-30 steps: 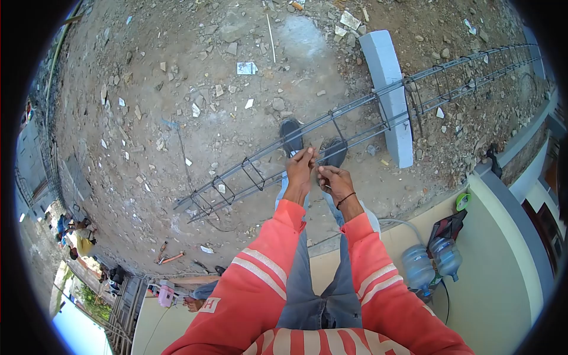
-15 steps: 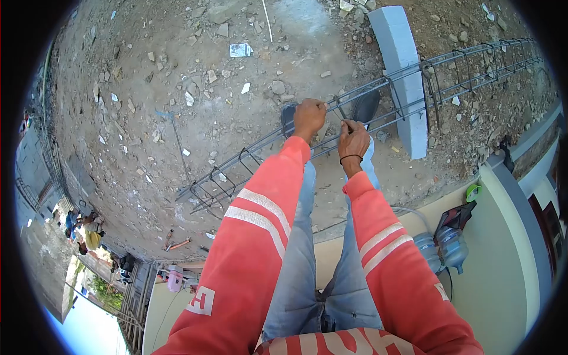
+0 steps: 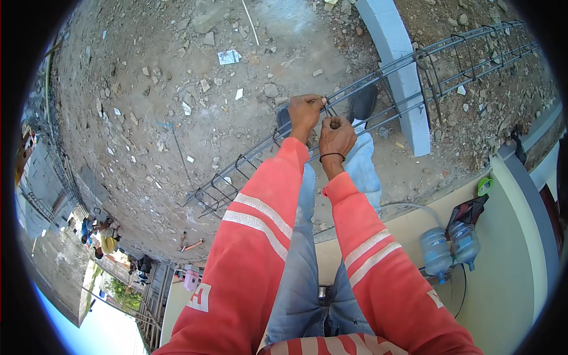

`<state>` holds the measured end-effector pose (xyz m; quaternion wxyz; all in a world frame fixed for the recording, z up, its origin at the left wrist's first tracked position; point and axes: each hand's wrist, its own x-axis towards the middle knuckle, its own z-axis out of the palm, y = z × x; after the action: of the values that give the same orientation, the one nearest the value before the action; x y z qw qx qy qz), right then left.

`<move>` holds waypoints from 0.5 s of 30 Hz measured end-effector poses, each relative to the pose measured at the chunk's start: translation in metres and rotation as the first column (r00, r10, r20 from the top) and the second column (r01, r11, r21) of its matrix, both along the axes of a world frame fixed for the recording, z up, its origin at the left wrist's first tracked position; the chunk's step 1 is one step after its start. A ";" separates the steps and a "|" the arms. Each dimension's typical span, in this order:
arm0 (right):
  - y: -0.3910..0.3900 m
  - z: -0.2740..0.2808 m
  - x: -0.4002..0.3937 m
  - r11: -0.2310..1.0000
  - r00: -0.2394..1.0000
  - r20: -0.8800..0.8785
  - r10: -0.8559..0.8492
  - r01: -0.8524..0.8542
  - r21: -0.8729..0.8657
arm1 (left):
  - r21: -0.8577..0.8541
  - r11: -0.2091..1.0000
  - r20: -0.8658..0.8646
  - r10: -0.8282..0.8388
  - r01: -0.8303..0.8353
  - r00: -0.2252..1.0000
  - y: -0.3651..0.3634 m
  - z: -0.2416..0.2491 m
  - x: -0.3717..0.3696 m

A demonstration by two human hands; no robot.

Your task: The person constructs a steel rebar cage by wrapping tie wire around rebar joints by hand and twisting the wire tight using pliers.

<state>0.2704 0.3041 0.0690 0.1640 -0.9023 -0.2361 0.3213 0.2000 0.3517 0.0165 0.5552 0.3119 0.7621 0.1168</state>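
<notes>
A long rebar cage (image 3: 248,157) of parallel steel bars and square stirrups runs diagonally in front of me. My left hand (image 3: 306,113) is closed at its upper bar, fingers curled around one side of a dark stirrup (image 3: 331,110). Just right of it, my right hand (image 3: 338,139) is closed too, thumb and fingers pinched at the stirrup's lower end. Fingers hide part of the stirrup, and any small wire in them cannot be made out. My dark shoes (image 3: 362,102) stand on the ground beneath the cage.
A pale grey beam (image 3: 397,62) crosses under the cage at the right. Stones and tile pieces litter the dirt ground (image 3: 160,112). Water jugs (image 3: 436,251) stand by the wall at lower right. A hammer-like tool (image 3: 193,245) lies at lower left; people (image 3: 106,236) are farther left.
My right hand has moved left, closer to my left hand, and its fingers are more tightly curled. The view has shifted slightly; both hands stay at the cage.
</notes>
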 end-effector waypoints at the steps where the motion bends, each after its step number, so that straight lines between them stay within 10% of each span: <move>1: 0.004 0.002 0.004 0.991 0.991 0.014 0.131 -0.131 0.003 | 0.000 1.000 -0.005 -0.002 0.002 1.000 -0.001 0.002 -0.001; 9: 0.074 -0.014 0.065 0.740 0.725 -0.165 0.669 -0.670 0.057 | -0.142 0.990 0.101 0.000 0.015 0.995 0.002 0.014 -0.001; 15: 0.118 -0.060 0.074 0.571 0.535 -0.559 0.633 -0.811 -0.130 | -0.114 0.991 0.123 0.091 -0.077 0.988 -0.002 0.015 -0.002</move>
<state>0.3443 0.4220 0.0087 -0.1126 -0.6283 -0.4833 0.5992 0.1979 0.3496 0.0319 0.6138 0.2406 0.7426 0.1183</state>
